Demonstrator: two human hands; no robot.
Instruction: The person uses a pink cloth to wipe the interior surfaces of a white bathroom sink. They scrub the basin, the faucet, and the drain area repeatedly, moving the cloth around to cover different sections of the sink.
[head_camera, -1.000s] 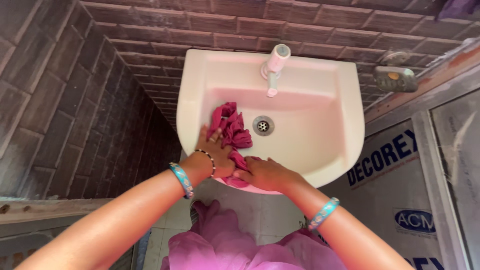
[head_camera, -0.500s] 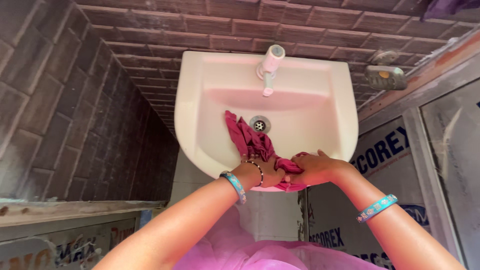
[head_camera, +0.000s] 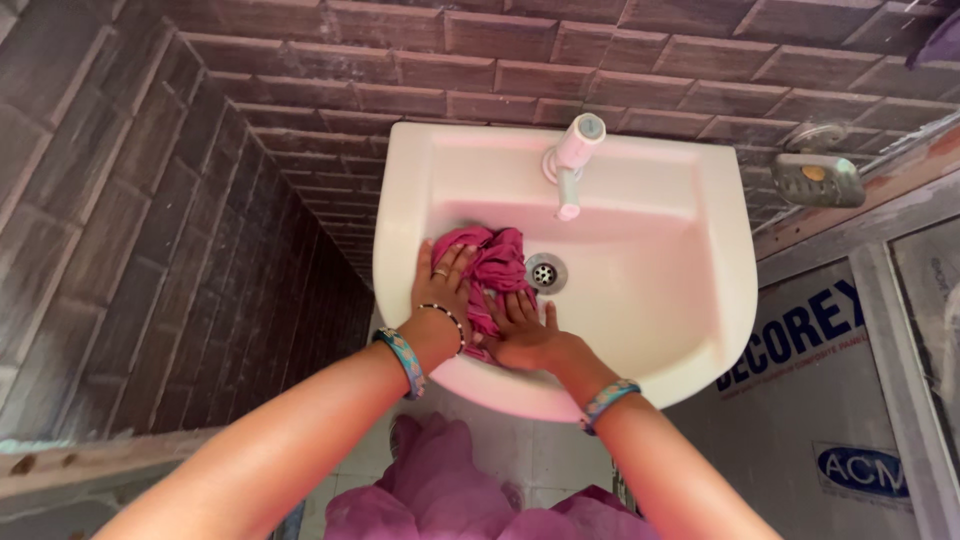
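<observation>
A crumpled pink cloth (head_camera: 498, 262) lies in the left part of a white wall-mounted sink (head_camera: 700, 300), beside the metal drain (head_camera: 544, 272). My left hand (head_camera: 442, 290) presses flat on the cloth's left side, fingers spread. My right hand (head_camera: 522, 330) lies on the cloth's lower edge, fingers spread and pointing up into the basin. Both wrists wear beaded bracelets. The white tap (head_camera: 572, 160) stands at the back rim and no water shows.
Brown brick tiles cover the wall behind and to the left. A metal soap dish (head_camera: 818, 172) with a bit of soap hangs on the wall at the right. A grey door panel (head_camera: 860, 400) stands at the right. Pink clothing (head_camera: 440, 480) shows below.
Half a second ago both hands held the stretched cloth at the sink's front rim. The cloth is now bunched in the basin by the drain, both hands pressed on it.
</observation>
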